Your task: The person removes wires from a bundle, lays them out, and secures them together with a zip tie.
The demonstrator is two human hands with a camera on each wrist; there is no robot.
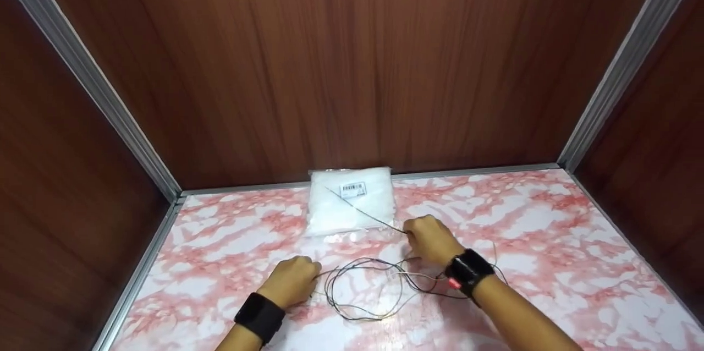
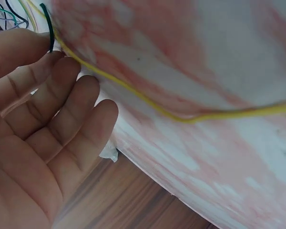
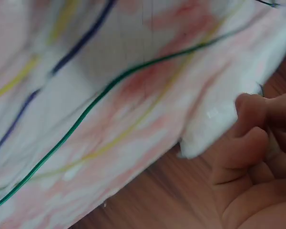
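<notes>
A loose coil of thin wires [image 1: 363, 318] lies on the table between the hands. To its left, my left hand [image 1: 291, 282] pinches a dark green wire [image 2: 50, 28] between thumb and index finger, the other fingers bent loosely. A yellow wire [image 2: 133, 90] runs past those fingertips in the left wrist view. My right hand [image 1: 434, 241], above the coil's right side, pinches a dark wire [image 1: 360, 210] whose free end slants up and left across the packet. The right wrist view shows a green wire [image 3: 128, 72] and a purple wire [image 3: 86, 38] beside that hand.
A clear plastic packet [image 1: 330, 213] with white contents and a barcode label [image 1: 352, 190] lies at the table's back edge. Brown wood-grain panels [image 1: 352, 65] with metal frame strips enclose the back and both sides. The tabletop [image 1: 231, 241] has a pink and white marbled pattern.
</notes>
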